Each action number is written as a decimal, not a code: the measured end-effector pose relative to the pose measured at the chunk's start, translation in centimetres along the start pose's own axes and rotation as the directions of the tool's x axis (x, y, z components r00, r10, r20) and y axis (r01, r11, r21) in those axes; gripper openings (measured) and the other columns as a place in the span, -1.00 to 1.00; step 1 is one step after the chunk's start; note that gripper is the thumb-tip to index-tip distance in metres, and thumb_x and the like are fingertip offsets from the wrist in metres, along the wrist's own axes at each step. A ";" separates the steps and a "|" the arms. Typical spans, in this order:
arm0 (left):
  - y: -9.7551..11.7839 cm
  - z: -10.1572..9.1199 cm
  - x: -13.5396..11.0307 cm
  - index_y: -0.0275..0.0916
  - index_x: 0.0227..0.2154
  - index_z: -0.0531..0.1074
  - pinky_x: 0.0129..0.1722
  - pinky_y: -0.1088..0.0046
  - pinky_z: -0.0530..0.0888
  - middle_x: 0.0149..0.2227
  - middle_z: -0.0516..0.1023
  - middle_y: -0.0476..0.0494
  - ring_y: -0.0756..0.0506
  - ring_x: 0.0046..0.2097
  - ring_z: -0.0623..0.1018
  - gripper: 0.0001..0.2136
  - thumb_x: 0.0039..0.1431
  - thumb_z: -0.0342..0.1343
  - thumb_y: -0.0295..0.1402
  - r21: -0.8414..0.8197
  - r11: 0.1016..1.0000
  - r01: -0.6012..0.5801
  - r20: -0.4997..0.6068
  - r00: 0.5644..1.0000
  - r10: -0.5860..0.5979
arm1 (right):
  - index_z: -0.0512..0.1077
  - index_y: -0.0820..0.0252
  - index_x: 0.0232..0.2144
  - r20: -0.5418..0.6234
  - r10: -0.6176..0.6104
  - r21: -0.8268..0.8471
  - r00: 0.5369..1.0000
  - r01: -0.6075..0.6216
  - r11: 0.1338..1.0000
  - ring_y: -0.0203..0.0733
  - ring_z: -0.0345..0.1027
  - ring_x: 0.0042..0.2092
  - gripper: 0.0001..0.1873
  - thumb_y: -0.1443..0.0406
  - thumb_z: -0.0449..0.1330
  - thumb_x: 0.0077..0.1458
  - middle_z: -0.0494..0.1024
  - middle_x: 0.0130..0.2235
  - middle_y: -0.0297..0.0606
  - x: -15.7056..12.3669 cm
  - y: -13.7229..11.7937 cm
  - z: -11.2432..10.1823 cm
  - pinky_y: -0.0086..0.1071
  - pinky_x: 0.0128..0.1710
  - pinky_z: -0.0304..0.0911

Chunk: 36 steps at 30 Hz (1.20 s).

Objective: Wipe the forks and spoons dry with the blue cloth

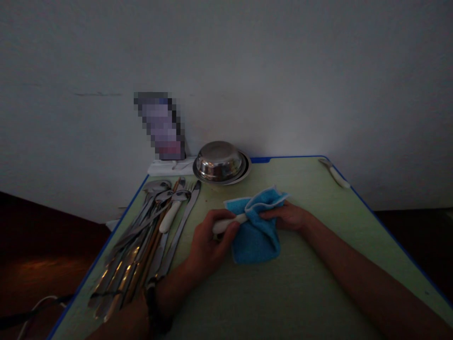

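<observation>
My left hand [211, 238] is closed round the white handle [229, 224] of a utensil, above the middle of the table. The utensil's far end is covered by a blue cloth [257, 241], so its kind cannot be told. My right hand [285, 215] pinches the cloth around that covered end, its fingers partly hidden in the folds. The cloth's lower part hangs down between the hands. Left of my left hand lies a spread of cutlery, including a white-handled spoon [171, 213], a table knife [182, 228] and wooden chopsticks [146, 262].
Overturned metal bowls [220, 160] sit at the table's back edge against the wall. A pixelated phone-like screen [163, 127] leans beside them on a white strip [170, 167]. Another white-handled utensil [336, 174] lies at the back right corner of the blue-edged green table [318, 293].
</observation>
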<state>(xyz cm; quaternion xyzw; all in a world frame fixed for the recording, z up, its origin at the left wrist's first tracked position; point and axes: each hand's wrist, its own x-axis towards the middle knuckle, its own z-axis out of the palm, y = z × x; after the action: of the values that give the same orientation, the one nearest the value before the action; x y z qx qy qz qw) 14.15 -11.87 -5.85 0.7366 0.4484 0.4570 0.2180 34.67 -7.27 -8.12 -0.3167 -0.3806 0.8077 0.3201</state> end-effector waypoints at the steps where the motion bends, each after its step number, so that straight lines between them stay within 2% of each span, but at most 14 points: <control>1: 0.1 0.0 -0.1 -0.23 -0.31 0.31 -0.61 0.63 0.35 -0.50 0.46 0.06 0.07 -0.56 0.41 -0.91 0.10 0.06 -0.42 -0.002 1.000 -0.012 -0.003 1.000 0.012 | 0.50 0.18 -0.38 0.002 0.005 -0.019 1.000 -0.005 1.000 -0.25 0.46 -0.29 -0.71 0.31 0.35 -0.29 0.58 -0.36 -0.33 -0.1 0.0 -0.1 -0.23 -0.05 0.25; 4: -0.1 0.0 -0.1 -0.24 -0.33 0.30 -0.61 0.63 0.35 -0.50 0.46 0.05 0.07 -0.56 0.42 -0.92 0.09 0.07 -0.43 0.009 1.000 -0.024 -0.029 0.999 0.024 | 0.50 0.17 -0.36 -0.033 -0.072 -0.218 0.997 0.063 0.974 -0.25 0.44 -0.29 -0.73 0.24 0.33 -0.23 0.58 -0.36 -0.35 0.1 -0.2 -0.2 -0.25 -0.08 0.25; 5: -0.2 0.0 -0.1 -0.24 -0.34 0.30 -0.60 0.63 0.36 -0.49 0.46 0.05 0.07 -0.55 0.43 -0.91 0.08 0.08 -0.43 0.016 1.000 -0.027 -0.034 0.999 0.028 | 0.51 0.17 -0.36 -0.036 -0.126 -0.336 0.991 0.107 0.936 -0.25 0.43 -0.29 -0.74 0.23 0.31 -0.21 0.57 -0.36 -0.35 0.1 -0.3 -0.2 -0.26 -0.09 0.26; 8: -0.5 0.1 -0.2 -0.24 -0.35 0.30 -0.59 0.62 0.36 -0.47 0.47 0.02 0.05 -0.51 0.45 -0.88 0.05 0.12 -0.43 0.010 0.999 -0.052 -0.053 0.997 0.052 | 0.52 0.19 -0.38 0.034 -0.256 -0.637 0.966 0.219 0.739 -0.24 0.40 -0.31 -0.77 0.23 0.30 -0.18 0.56 -0.37 -0.35 0.4 -0.6 0.0 -0.33 -0.19 0.28; 10: -0.5 0.1 -0.3 -0.23 -0.35 0.29 -0.60 0.61 0.36 -0.45 0.47 0.01 0.05 -0.51 0.46 -0.87 0.05 0.13 -0.41 -0.022 0.997 -0.072 -0.061 0.996 0.070 | 0.52 0.20 -0.41 0.067 -0.294 -0.710 0.953 0.252 0.657 -0.25 0.39 -0.35 -0.77 0.21 0.31 -0.20 0.56 -0.40 -0.35 0.4 -0.7 0.2 -0.36 -0.28 0.28; 12: -0.4 0.1 -0.4 -0.22 -0.35 0.29 -0.61 0.62 0.36 -0.46 0.46 0.02 0.06 -0.53 0.45 -0.87 0.05 0.13 -0.40 -0.049 0.995 -0.082 -0.066 0.995 0.078 | 0.51 0.20 -0.44 0.033 -0.312 -0.737 0.949 0.234 0.634 -0.24 0.38 -0.38 -0.76 0.17 0.28 -0.17 0.54 -0.43 -0.35 0.4 -0.7 0.3 -0.37 -0.33 0.28; 14: -0.3 0.0 -0.4 -0.22 -0.34 0.29 -0.62 0.62 0.36 -0.48 0.46 0.03 0.06 -0.54 0.44 -0.87 0.04 0.12 -0.40 -0.052 0.997 -0.061 -0.062 0.996 0.058 | 0.50 0.20 -0.45 -0.039 -0.320 -0.748 0.947 0.184 0.638 -0.23 0.38 -0.38 -0.72 0.10 0.21 -0.10 0.54 -0.44 -0.33 0.2 -0.5 0.3 -0.36 -0.33 0.28; 17: -0.3 0.0 -0.2 -0.23 -0.35 0.29 -0.64 0.61 0.37 -0.50 0.45 0.03 0.04 -0.56 0.44 -0.88 0.05 0.11 -0.37 -0.034 0.999 0.043 -0.057 0.997 -0.045 | 0.49 0.19 -0.43 -0.109 -0.306 -0.738 0.946 0.129 0.662 -0.21 0.38 -0.35 -0.65 0.03 0.13 -0.03 0.53 -0.43 -0.32 0.1 -0.3 0.4 -0.34 -0.31 0.28; 20: -0.4 0.0 0.0 -0.23 -0.36 0.31 -0.67 0.60 0.35 -0.54 0.43 0.05 0.04 -0.59 0.41 -0.88 0.06 0.10 -0.33 -0.026 0.990 0.137 -0.051 0.989 -0.138 | 0.48 0.17 -0.40 -0.121 -0.305 -0.687 0.945 0.142 0.712 -0.21 0.38 -0.30 -0.65 0.02 0.14 -0.03 0.53 -0.38 -0.32 0.1 -0.2 0.5 -0.32 -0.23 0.27; 24: -0.4 0.2 0.1 -0.23 -0.34 0.30 -0.65 0.58 0.35 -0.53 0.45 0.04 0.03 -0.57 0.42 -0.87 0.07 0.09 -0.32 -0.024 0.986 0.166 -0.026 0.986 -0.167 | 0.45 0.17 -0.38 -0.174 -0.327 -0.541 0.929 0.187 0.820 -0.22 0.37 -0.28 -0.66 0.03 0.14 -0.03 0.51 -0.35 -0.34 0.3 -0.1 0.8 -0.32 -0.20 0.25; 27: -0.1 0.3 0.0 -0.23 -0.33 0.29 -0.58 0.54 0.40 -0.47 0.49 0.00 0.00 -0.51 0.47 -0.85 0.07 0.08 -0.30 -0.013 0.988 0.151 0.011 0.988 -0.151 | 0.41 0.16 -0.41 -0.264 -0.341 -0.409 0.902 0.215 0.887 -0.25 0.35 -0.34 -0.68 0.03 0.14 -0.03 0.48 -0.41 -0.38 0.5 0.1 0.9 -0.35 -0.25 0.25; 29: 0.0 0.4 0.0 -0.23 -0.35 0.28 -0.54 0.50 0.43 -0.45 0.50 -0.03 -0.03 -0.47 0.50 -0.85 0.07 0.09 -0.29 -0.013 0.993 0.117 0.035 0.993 -0.117 | 0.39 0.14 -0.43 -0.323 -0.364 -0.363 0.874 0.240 0.900 -0.28 0.33 -0.38 -0.69 0.03 0.14 -0.03 0.45 -0.45 -0.42 0.7 0.2 1.0 -0.37 -0.27 0.24; 33: 0.1 0.4 0.1 -0.24 -0.37 0.27 -0.57 0.52 0.40 -0.50 0.49 -0.02 -0.02 -0.51 0.48 -0.86 0.08 0.08 -0.31 0.006 1.000 0.026 0.057 0.998 -0.027 | 0.40 0.12 -0.43 -0.406 -0.429 -0.379 0.807 0.278 0.883 -0.27 0.32 -0.35 -0.69 0.02 0.13 -0.03 0.45 -0.45 -0.43 1.1 0.5 1.1 -0.39 -0.25 0.22; 36: 0.1 0.5 0.0 -0.24 -0.35 0.27 -0.60 0.55 0.37 -0.53 0.47 0.01 0.01 -0.56 0.45 -0.88 0.09 0.07 -0.33 0.026 0.999 -0.035 0.078 0.996 0.032 | 0.41 0.12 -0.42 -0.439 -0.438 -0.390 0.785 0.272 0.880 -0.24 0.33 -0.34 -0.67 0.00 0.11 -0.03 0.47 -0.44 -0.40 1.1 0.6 1.1 -0.37 -0.24 0.23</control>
<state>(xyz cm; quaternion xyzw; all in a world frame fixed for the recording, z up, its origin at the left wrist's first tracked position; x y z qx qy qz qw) 14.64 -11.86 -5.96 0.7641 0.4334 0.4255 0.2175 32.96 -7.18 -8.34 -0.4883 -0.4544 0.5481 0.5047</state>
